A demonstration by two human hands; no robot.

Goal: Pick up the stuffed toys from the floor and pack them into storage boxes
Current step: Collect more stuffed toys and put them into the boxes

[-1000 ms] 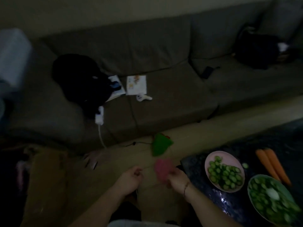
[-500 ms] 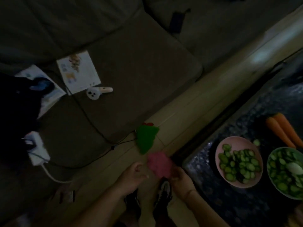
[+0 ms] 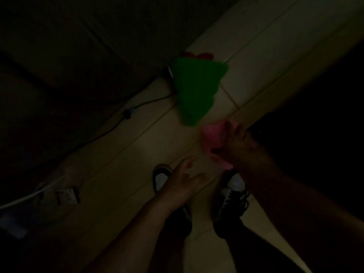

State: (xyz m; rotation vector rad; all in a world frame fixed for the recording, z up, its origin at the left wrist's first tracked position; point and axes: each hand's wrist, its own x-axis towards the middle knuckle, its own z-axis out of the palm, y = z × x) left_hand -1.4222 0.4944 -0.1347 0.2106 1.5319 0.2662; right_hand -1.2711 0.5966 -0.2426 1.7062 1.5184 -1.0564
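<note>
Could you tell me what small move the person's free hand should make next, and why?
Probably the left hand should reach forward to the green toy. That hand is open and holds nothing, while the right hand already grips the pink toy. The green toy lies on the floor just beyond both hands, untouched. No storage box shows in this dark view.

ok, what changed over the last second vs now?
View tipped down to the floor; sofa and table are out of frame. Left hand has let go of the pink toy and is open; right hand alone grips it. Green toy unmoved on the floor.
</note>
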